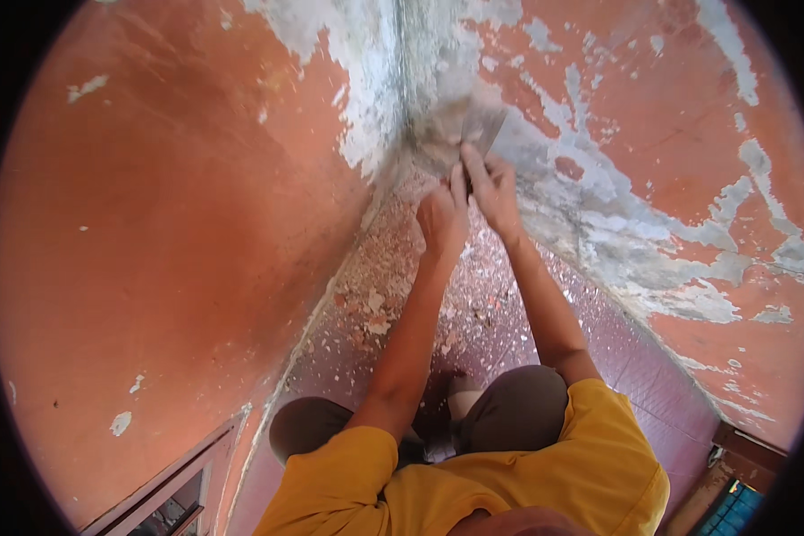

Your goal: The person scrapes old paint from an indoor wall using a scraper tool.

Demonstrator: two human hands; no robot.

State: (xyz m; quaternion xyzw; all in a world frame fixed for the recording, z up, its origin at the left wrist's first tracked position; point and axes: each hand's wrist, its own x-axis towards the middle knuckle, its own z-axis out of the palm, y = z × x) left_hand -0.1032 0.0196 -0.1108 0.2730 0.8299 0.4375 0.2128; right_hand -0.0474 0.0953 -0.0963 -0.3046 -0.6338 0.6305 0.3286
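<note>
Both hands meet around the handle of a scraper (484, 128) whose broad flat blade lies against the right wall (563, 170), close to the corner. My right hand (494, 189) is closed on it, with fingers stretched along toward the blade. My left hand (443, 217), also closed, grips lower down beside it. The blade is smeared by motion, and the fingers hide most of the handle. Around the blade the wall shows bare grey and white patches where the orange paint (670, 179) has come off.
Flakes of paint and plaster (375, 313) litter the reddish floor (639, 344) between the two walls. The left wall (152, 232) is mostly orange, with a peeled strip by the corner. My bent knees (518, 411) are below my arms. A framed opening (174, 491) is at lower left.
</note>
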